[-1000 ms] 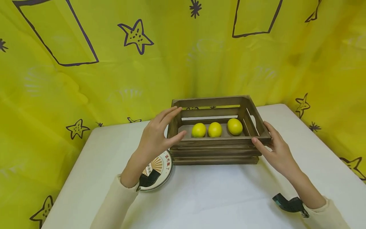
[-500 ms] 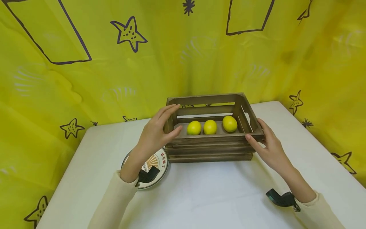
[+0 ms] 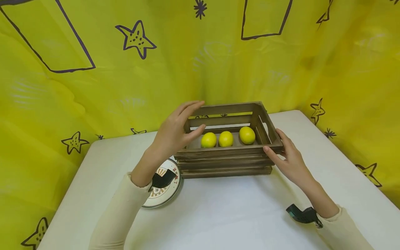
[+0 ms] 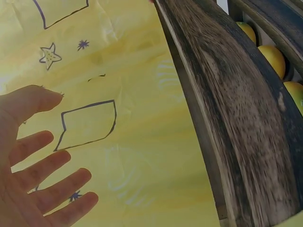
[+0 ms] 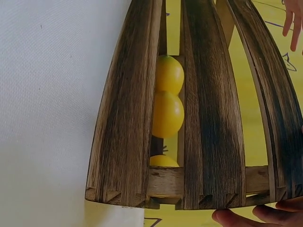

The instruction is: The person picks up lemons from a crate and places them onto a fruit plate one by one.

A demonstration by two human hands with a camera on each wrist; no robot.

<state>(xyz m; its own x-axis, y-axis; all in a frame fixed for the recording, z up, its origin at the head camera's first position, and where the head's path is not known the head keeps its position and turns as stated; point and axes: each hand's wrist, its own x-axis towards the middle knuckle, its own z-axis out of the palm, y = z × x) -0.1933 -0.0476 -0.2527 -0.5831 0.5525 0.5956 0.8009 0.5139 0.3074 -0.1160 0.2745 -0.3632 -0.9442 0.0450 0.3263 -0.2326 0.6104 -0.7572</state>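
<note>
A brown slatted wooden crate [image 3: 225,158] stands on the white table with three yellow lemons [image 3: 226,139] inside. My right hand [image 3: 290,161] holds its right end, thumb at the front top corner and fingers against the end board. In the right wrist view, fingertips [image 5: 227,218] touch the crate's end, and the lemons show through a slat gap. My left hand [image 3: 172,133] hovers by the crate's left end, fingers spread. The left wrist view shows that hand [image 4: 42,165] apart from the crate [image 4: 236,104], holding nothing.
A round plate [image 3: 170,189] with printed figures and red characters lies beside the crate's front left corner, partly under my left forearm. A yellow patterned curtain [image 3: 175,69] hangs behind the white table [image 3: 218,215].
My left hand has risen a little off the crate's left end. The right hand keeps its place on the crate. The whole head view has shifted slightly.
</note>
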